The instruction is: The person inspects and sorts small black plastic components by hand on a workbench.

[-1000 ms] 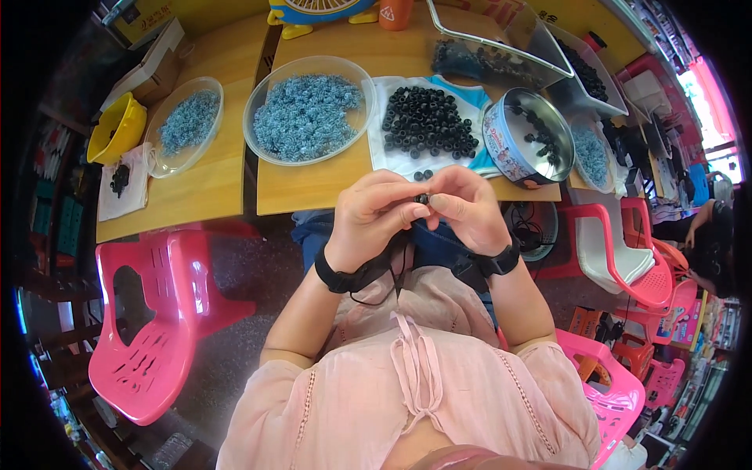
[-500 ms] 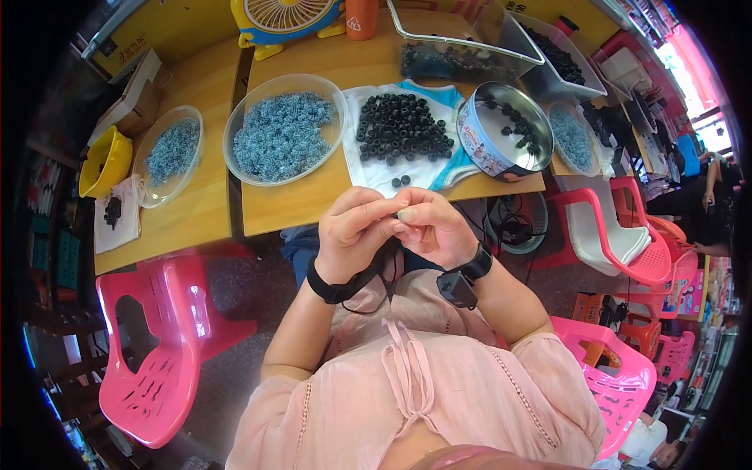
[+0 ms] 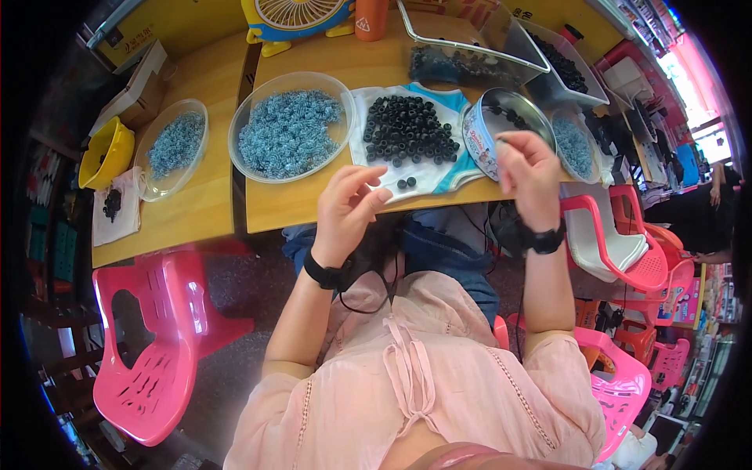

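Beside the table's front edge, my left hand [image 3: 350, 207] is open, with its thumb and curved fingers apart and nothing seen between them. My right hand [image 3: 533, 176] is raised at the near right rim of a round printed tin [image 3: 479, 147], fingers pinched together; whatever they hold is hidden. Several small black round pieces with holes [image 3: 411, 133] are heaped on a white and blue cloth [image 3: 439, 178]. Two loose black pieces [image 3: 406, 183] lie near the cloth's front edge. More black pieces [image 3: 513, 119] sit inside the tin.
Clear round tubs of small bluish pieces [image 3: 290, 133] stand left of the cloth and right of the tin. Behind are plastic bins [image 3: 470, 66], an orange cylinder [image 3: 370, 19] and a yellow-blue fan [image 3: 298, 23]. Pink chairs [image 3: 157, 352] stand either side of me.
My hands were together in front of the cloth. They have parted: the right has moved right and up to the tin, the left has opened and moved slightly.
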`<action>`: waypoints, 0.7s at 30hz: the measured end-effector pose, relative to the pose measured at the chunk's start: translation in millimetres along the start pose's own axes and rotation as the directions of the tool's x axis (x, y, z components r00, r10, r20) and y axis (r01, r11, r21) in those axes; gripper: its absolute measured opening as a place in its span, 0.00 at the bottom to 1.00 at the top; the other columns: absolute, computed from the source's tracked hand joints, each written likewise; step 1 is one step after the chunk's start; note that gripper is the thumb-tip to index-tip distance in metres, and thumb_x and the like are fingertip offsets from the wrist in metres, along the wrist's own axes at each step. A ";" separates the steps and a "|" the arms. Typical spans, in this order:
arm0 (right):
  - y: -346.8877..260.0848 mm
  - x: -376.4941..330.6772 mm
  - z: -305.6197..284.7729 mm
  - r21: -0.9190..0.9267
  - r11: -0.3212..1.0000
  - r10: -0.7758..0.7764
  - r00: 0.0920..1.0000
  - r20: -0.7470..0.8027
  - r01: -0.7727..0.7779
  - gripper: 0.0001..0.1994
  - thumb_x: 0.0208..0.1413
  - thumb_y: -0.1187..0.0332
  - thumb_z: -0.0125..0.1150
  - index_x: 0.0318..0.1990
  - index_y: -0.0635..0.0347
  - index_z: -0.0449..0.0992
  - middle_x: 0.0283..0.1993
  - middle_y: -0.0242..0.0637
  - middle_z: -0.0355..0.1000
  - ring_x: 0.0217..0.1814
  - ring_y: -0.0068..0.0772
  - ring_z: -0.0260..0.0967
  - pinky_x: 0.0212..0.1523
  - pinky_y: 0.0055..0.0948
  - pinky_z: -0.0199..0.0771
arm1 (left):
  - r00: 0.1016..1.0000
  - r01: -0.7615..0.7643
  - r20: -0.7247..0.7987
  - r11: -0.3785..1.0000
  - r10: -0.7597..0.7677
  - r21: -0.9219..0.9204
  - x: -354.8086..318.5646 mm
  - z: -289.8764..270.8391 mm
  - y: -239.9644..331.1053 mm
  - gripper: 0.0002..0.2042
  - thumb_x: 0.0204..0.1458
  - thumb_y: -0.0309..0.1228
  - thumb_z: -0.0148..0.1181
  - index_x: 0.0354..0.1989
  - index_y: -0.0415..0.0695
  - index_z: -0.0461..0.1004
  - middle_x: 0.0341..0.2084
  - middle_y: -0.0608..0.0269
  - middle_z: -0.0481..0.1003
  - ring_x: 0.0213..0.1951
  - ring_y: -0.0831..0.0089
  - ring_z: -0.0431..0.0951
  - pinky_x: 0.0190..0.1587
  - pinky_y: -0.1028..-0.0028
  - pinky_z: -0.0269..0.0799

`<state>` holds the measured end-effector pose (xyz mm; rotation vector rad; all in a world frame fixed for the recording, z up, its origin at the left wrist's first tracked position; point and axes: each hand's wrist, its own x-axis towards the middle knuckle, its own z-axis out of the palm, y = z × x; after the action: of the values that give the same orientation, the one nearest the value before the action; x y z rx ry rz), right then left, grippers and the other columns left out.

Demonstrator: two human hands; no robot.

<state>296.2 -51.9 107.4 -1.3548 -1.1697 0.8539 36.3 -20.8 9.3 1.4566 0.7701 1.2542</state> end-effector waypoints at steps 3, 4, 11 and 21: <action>13.9 30.5 -33.7 -0.600 0.784 -0.220 0.975 -0.026 0.161 0.12 0.53 0.74 0.59 0.46 0.63 0.77 0.31 0.31 0.74 0.27 0.18 0.69 0.29 0.22 0.71 | 0.999 0.038 -0.001 0.998 -0.038 0.043 4.9 -5.7 -13.8 0.12 0.55 0.25 0.63 0.47 0.36 0.76 0.38 0.64 0.70 0.26 0.85 0.69 0.24 0.85 0.67; 12.6 33.2 -32.0 -0.603 0.781 -0.220 0.975 -0.024 0.161 0.12 0.53 0.74 0.59 0.46 0.63 0.77 0.31 0.31 0.74 0.27 0.18 0.69 0.29 0.22 0.71 | 0.999 0.054 -0.007 0.996 -0.054 0.073 6.2 -6.1 -18.2 0.12 0.55 0.26 0.63 0.46 0.36 0.77 0.37 0.65 0.71 0.26 0.85 0.69 0.24 0.85 0.67; 43.7 66.0 26.2 -0.720 0.550 -0.323 0.903 0.283 0.422 0.12 0.53 0.67 0.59 0.42 0.62 0.79 0.36 0.47 0.76 0.41 0.47 0.74 0.45 0.39 0.73 | 0.997 0.074 -0.006 0.985 -0.074 0.154 9.8 -7.8 -23.2 0.10 0.56 0.26 0.62 0.45 0.36 0.78 0.35 0.65 0.72 0.25 0.85 0.70 0.23 0.84 0.67; 68.8 109.8 78.6 -0.823 0.437 -0.121 0.930 0.346 0.363 0.11 0.51 0.64 0.59 0.30 0.64 0.80 0.34 0.51 0.76 0.42 0.50 0.74 0.47 0.43 0.73 | 0.984 0.176 -0.023 0.984 -0.176 -0.004 7.9 -14.2 -26.6 0.10 0.56 0.29 0.62 0.43 0.36 0.78 0.33 0.64 0.73 0.24 0.83 0.71 0.23 0.82 0.69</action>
<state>260.9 80.6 42.8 -1.8437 -2.1287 0.1111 28.6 -2.2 -14.5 1.3430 0.8927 1.1387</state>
